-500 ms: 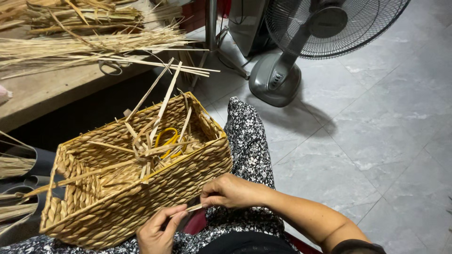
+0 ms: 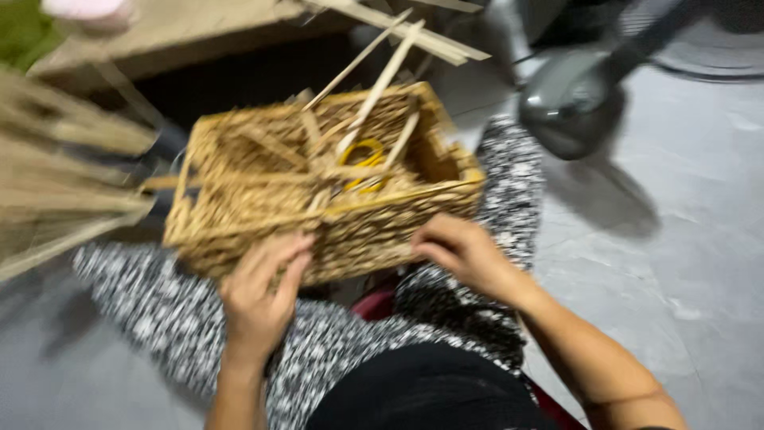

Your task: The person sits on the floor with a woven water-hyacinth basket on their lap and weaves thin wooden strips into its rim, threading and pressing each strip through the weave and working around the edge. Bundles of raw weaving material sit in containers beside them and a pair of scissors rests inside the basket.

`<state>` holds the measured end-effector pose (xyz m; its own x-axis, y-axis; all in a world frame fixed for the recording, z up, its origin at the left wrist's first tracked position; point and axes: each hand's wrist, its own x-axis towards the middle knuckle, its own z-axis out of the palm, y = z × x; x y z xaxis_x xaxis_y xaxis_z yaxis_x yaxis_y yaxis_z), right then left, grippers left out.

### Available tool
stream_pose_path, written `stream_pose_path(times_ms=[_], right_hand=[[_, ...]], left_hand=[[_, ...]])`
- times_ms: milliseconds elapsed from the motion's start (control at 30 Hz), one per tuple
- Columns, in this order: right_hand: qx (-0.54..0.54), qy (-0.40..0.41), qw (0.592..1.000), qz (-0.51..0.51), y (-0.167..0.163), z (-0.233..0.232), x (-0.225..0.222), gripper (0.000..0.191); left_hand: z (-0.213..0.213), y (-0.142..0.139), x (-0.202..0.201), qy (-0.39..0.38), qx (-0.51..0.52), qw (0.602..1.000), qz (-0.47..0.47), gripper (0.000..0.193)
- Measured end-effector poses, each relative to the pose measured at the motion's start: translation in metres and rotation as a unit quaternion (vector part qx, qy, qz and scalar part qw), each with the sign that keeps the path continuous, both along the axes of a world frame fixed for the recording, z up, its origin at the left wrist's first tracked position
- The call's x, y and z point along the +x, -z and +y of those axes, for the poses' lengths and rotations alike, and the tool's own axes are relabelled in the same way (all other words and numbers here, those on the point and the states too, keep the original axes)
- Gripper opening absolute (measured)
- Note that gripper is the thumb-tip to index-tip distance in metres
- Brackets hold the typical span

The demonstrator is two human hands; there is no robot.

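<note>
Frame blurred; rectangular woven basket [image 2: 318,191] is resting on the lap, over black-and-white patterned trousers [image 2: 159,318]; left hand [image 2: 259,299] is pressing spread fingers against its near wall; right hand [image 2: 461,255] is touching the near right corner, grip unclear; yellow-handled scissors [image 2: 362,163] are lying inside; fan base [image 2: 573,103] is standing beyond.
</note>
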<state>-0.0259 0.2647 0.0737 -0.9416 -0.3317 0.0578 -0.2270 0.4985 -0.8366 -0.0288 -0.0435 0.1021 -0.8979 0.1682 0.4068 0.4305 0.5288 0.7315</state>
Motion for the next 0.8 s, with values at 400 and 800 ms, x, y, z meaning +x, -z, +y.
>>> stream_pose_path(times_ms=[400, 800], right_hand=[[0.093, 0.065, 0.990, 0.087, -0.024, -0.049, -0.030, 0.012], [0.112, 0.053, 0.988, 0.098, -0.031, -0.061, -0.040, 0.014]], left_hand=[[-0.022, 0.016, -0.057, 0.065, -0.048, 0.995, 0.063, 0.012], [-0.017, 0.024, -0.069, 0.101, -0.100, 0.984, -0.104, 0.013]])
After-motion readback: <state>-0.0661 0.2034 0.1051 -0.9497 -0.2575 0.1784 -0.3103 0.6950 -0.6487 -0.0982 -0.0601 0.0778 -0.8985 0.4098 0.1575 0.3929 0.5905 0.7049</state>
